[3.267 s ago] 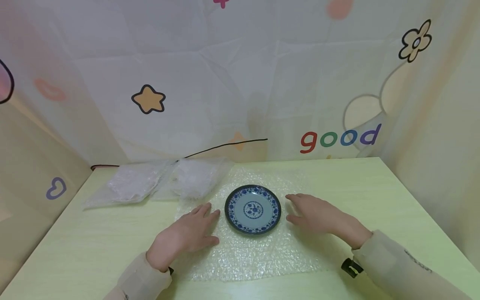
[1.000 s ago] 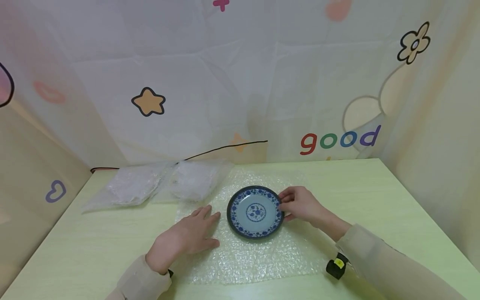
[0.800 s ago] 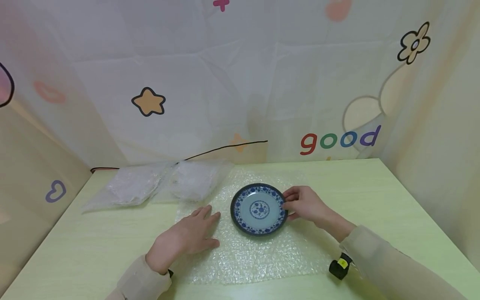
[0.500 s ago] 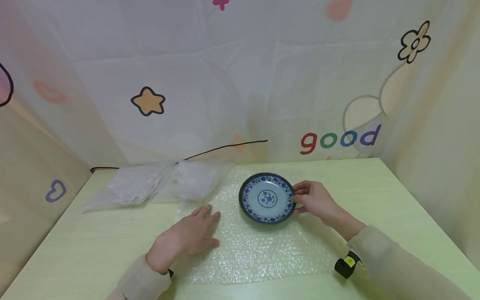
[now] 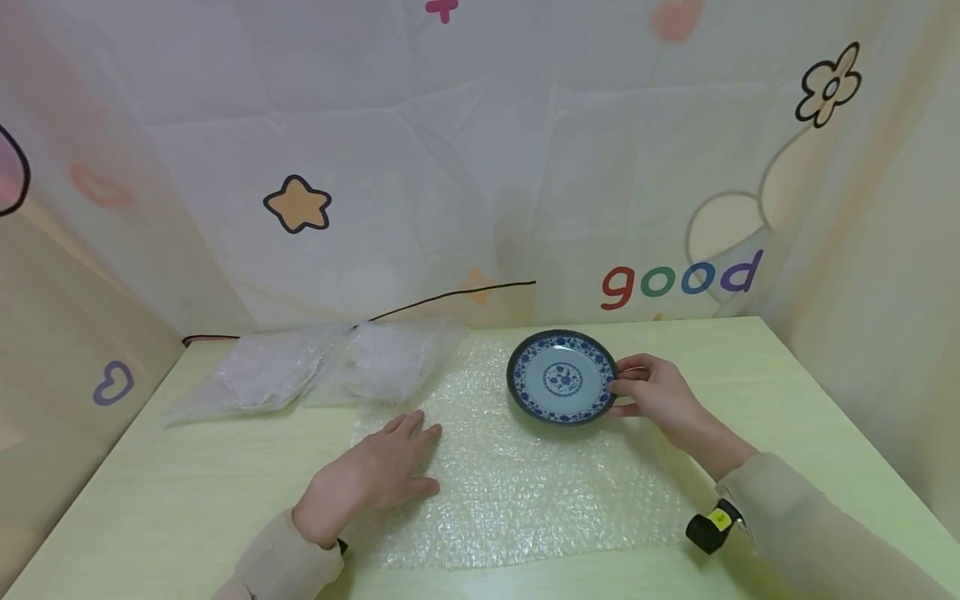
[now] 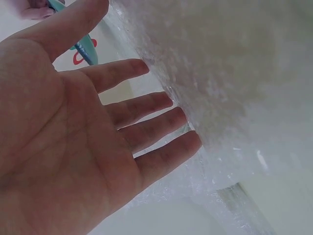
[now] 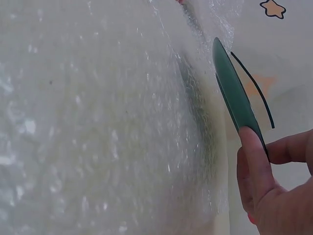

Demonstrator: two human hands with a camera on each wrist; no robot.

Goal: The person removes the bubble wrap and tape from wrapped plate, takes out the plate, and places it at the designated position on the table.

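A small blue-and-white patterned plate with a dark rim is held up over the far right part of a bubble wrap sheet. My right hand pinches its right edge between thumb and fingers. Seen edge-on in the right wrist view, the plate is apart from the wrap, and the right hand grips its rim. My left hand lies palm down at the sheet's left side, fingers spread. In the left wrist view the fingertips of the left hand meet the wrap's edge.
Two clear bags of bubble-wrapped material lie at the back left; what is inside cannot be made out. A printed curtain hangs behind the pale table and along both sides.
My right hand has closed on the plate's right edge, lifted it and carried it back and to the right. The left hand has stayed in place.
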